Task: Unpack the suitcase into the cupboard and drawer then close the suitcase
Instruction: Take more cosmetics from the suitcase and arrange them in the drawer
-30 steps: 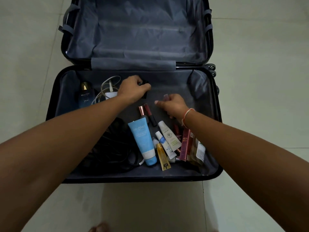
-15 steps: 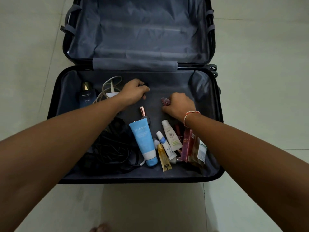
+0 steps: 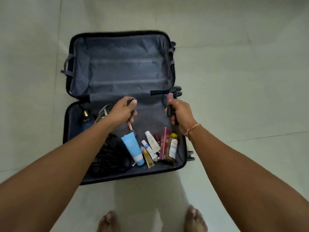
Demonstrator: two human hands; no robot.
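Pale floor tiles [image 3: 242, 81] carry the suitcase [image 3: 179, 164], lying open. Left hand [image 3: 122, 110] grips a rose-gold-tipped stick [image 3: 130, 127]; right hand [image 3: 180, 114] grips a pink-capped tube [image 3: 170, 102]. Toiletries [image 3: 133, 148] remain inside.

- Floor [image 3: 242, 81]: pale tiles with thin grout lines, filling the whole view.
- Suitcase [image 3: 70, 131]: dark hard shell, lying fully open and flat on the floor. Two halves side by side, far half and near half, both lined in grey fabric. Grey strap loops show on the far half's left edge; dark wheels show at the right edge, near the hinge line.
- Near half of the suitcase rests with its front rim closest to the person.
- Bare feet [image 3: 108, 221]: two, standing on the tiles at the bottom edge of the view, just in front of the suitcase's near rim, apart from it.
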